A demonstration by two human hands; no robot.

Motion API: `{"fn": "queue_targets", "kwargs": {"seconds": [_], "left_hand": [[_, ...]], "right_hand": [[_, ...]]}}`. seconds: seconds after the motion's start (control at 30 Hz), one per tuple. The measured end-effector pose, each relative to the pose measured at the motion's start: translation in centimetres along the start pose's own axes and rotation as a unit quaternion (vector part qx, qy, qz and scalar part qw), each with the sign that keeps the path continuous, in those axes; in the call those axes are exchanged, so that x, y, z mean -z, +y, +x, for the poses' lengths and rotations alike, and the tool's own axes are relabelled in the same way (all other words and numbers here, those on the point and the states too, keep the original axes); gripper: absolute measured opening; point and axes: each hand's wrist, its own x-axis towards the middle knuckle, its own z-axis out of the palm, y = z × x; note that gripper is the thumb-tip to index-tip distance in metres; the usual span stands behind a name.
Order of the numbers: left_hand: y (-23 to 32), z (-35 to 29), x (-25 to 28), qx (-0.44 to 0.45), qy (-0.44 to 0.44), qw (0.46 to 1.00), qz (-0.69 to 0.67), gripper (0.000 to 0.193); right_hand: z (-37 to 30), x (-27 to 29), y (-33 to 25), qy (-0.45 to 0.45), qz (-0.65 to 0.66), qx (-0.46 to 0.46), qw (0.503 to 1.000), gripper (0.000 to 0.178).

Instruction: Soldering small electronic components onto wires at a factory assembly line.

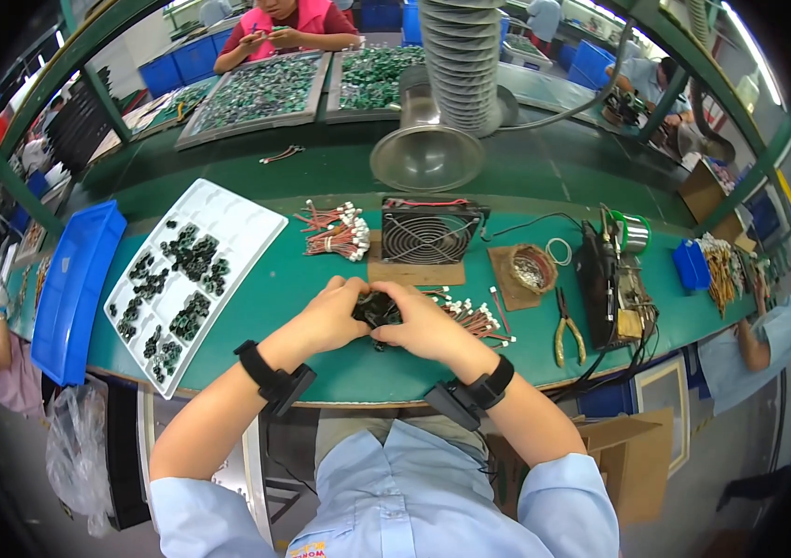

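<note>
My left hand (330, 316) and my right hand (422, 324) meet over the green bench top, their fingers curled round a cluster of small dark parts (376, 310) between them. The fingers partly cover the cluster, so its details are hard to make out. Left of my hands a white compartment tray (245, 223) lies at a slant, with several heaps of small black-and-green parts (193, 253) in it. Just right of my right hand rests a bunch of red-and-white connector wires (475, 318). Another bundle of such wires (338, 232) lies farther back, left of a black fan (428, 234).
A blue bin (79, 288) stands at the left. To the right are pliers (567, 332), a round dish (532, 270), a solder spool (636, 232) and a black soldering station (597, 288). A fume duct hood (428, 158) hangs behind. A co-worker (288, 28) sits opposite, beyond part-filled trays (256, 93).
</note>
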Motion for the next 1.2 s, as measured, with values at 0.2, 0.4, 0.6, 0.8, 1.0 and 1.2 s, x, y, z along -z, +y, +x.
{"fn": "queue_targets", "kwargs": {"seconds": [0.2, 0.4, 0.6, 0.8, 1.0, 1.2], "left_hand": [[-1.0, -0.7, 0.9, -0.024, 0.006, 1.000, -0.003, 0.048], [-0.3, -1.7, 1.6, -0.010, 0.029, 0.998, 0.049, 0.052], [0.4, -3.3, 1.4, -0.049, 0.118, 0.983, 0.129, 0.054], [0.5, -7.8, 0.3, 0.018, 0.144, 0.988, 0.050, 0.060], [0.1, -8.6, -3.8, 0.033, 0.146, 0.987, -0.054, 0.060], [0.2, -7.5, -5.0, -0.001, 0.147, 0.984, -0.102, 0.053]], "right_hand": [[-1.7, 2.1, -3.7, 0.013, -0.013, -0.016, 1.000, 0.056], [-2.8, 5.9, -1.9, 0.005, -0.168, -0.048, 0.985, 0.046], [-4.1, 4.5, 2.2, 0.068, -0.263, 0.073, 0.960, 0.037], [-6.8, 6.6, 1.8, 0.037, -0.285, 0.035, 0.957, 0.030], [-9.9, 9.7, 1.5, 0.092, -0.190, -0.009, 0.977, 0.030], [-12.6, 12.6, 2.7, 0.421, 0.563, -0.153, 0.695, 0.043]]}}
